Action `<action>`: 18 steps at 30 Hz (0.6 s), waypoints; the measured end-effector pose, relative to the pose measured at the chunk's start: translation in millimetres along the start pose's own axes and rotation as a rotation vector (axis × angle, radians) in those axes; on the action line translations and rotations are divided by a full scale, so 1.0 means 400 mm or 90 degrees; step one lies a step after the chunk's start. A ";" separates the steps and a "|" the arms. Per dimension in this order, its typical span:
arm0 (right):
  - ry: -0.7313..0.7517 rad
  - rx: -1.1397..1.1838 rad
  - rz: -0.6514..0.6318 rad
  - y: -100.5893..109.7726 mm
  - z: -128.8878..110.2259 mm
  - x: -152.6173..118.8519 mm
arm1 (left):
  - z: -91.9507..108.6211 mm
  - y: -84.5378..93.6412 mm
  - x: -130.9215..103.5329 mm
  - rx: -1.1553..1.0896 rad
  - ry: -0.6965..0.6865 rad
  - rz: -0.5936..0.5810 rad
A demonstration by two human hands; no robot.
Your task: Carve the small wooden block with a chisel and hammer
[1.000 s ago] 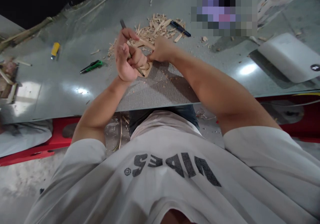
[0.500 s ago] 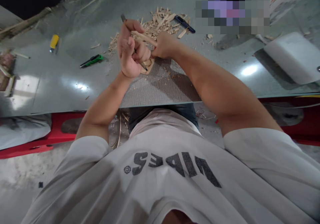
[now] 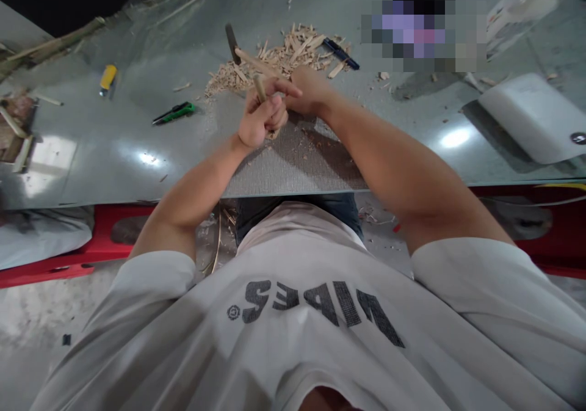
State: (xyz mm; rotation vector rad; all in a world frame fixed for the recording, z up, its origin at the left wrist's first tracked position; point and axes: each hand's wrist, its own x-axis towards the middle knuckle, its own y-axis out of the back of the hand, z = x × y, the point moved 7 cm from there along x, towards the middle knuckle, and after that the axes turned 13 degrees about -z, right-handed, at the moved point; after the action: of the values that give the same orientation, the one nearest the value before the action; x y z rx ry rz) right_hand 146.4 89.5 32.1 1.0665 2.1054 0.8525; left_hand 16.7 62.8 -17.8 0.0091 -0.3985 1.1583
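Note:
My left hand (image 3: 264,116) is closed around the upright wooden handle of a chisel (image 3: 259,87), its index finger stretched out toward my right wrist. The chisel's blade end is hidden under that hand. Just below it shows a sliver of a small wooden block (image 3: 273,134), mostly covered by my fingers. My right hand (image 3: 307,90) grips the wooden handle of a hammer (image 3: 256,63). The hammer's narrow dark metal head points up and left, beyond my left hand and beside the wood shavings (image 3: 297,47).
A green utility knife (image 3: 174,113) and a yellow-handled tool (image 3: 108,80) lie to the left. A dark blue pen-like object (image 3: 341,54) rests by the shavings. To the right stands a white block-like object (image 3: 533,118); wood scraps (image 3: 18,133) lie at the far left.
My left hand has shifted right and closer to me, so the chisel handle now shows and the wooden block is more covered. The hammer's head and handle are now in plainer sight.

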 end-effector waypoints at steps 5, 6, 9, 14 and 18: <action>-0.044 0.059 0.076 0.064 0.010 -0.026 | -0.049 0.025 0.004 0.014 0.010 -0.075; -0.058 0.081 0.100 0.087 0.020 -0.045 | -0.059 0.030 0.009 0.021 -0.005 -0.092; -0.057 0.155 0.173 0.153 0.067 -0.147 | -0.092 0.037 0.035 0.028 -0.069 -0.142; 0.123 0.316 0.264 0.225 0.149 -0.428 | -0.131 0.035 0.078 0.039 -0.110 -0.180; 0.064 0.209 0.197 0.206 0.159 -0.579 | -0.138 0.036 0.083 0.053 -0.074 -0.164</action>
State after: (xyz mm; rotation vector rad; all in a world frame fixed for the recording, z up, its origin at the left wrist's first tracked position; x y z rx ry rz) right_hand 342.2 -51.2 111.7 1.5825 2.2516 0.7257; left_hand 31.8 109.8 -61.7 0.1968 -0.4381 0.9220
